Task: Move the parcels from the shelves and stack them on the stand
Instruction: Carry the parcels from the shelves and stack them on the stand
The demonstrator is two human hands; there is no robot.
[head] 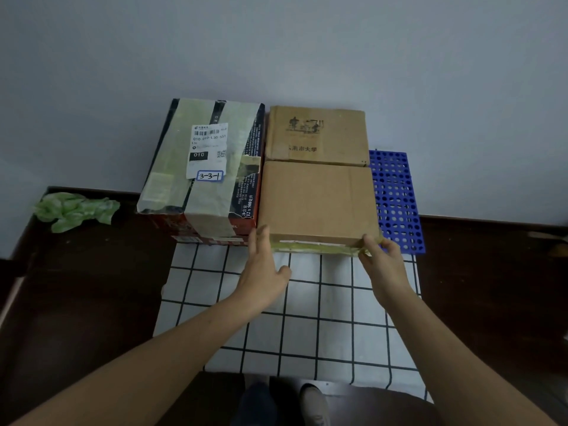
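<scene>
- Plain brown parcel [319, 201]: flat on blue stand [396, 198], touching printed parcel [316, 133] behind and taped parcel [203, 161] beside.
- Left hand [264, 265]: fingers straight, touching near-left corner.
- Right hand [384, 262]: fingers curled on near-right corner.
- Step: likely squaring the placement.
- Next: release; fetch another parcel.

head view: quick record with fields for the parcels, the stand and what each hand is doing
plain cardboard box: front right, taped near edge
printed cardboard box: directly behind the plain one
taped parcel: left of both, label marked 3-3-1
blue perforated stand: shows to the right of the brown boxes
left hand: fingers straight, touching the plain box's near left corner
right hand: fingers curled on its near right corner
checked cloth: in front of the parcels
green bag: crumpled, far left
</scene>
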